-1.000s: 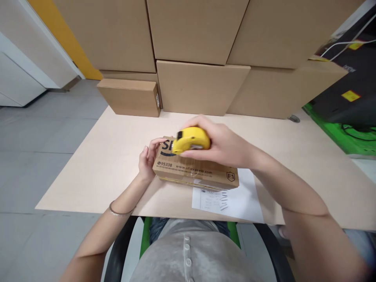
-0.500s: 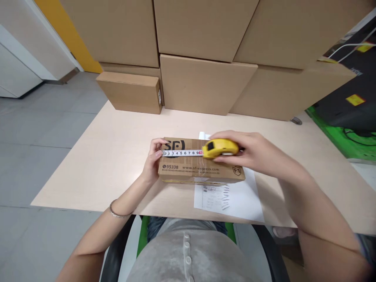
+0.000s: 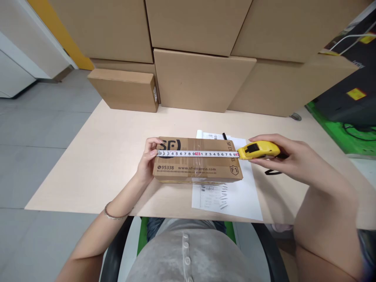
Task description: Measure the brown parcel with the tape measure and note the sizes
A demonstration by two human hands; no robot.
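A small cardboard box (image 3: 185, 168) with black print sits on the table in front of me. My left hand (image 3: 148, 158) grips the box's left end, its thumb pinning the tip of the tape measure's white blade (image 3: 205, 154) at the edge. Across the top of the box the blade runs straight, out to the right end. My right hand (image 3: 282, 156) is closed around the yellow tape measure case (image 3: 261, 149), just past the box's right edge. A black wrist strap (image 3: 273, 172) hangs below it. Under the box lies a white paper (image 3: 246, 199) with pen marks.
Large cardboard boxes (image 3: 202, 82) are stacked along the back of the table (image 3: 88, 164). A flatter closed box (image 3: 126, 92) stands at back left. A black pen (image 3: 224, 136) lies on the paper behind the box. A dark machine (image 3: 340, 98) is at the right.
My right hand has drawn the tape measure case to the right, pulling out more blade until it spans the box top. My left hand keeps its hold at the left end.
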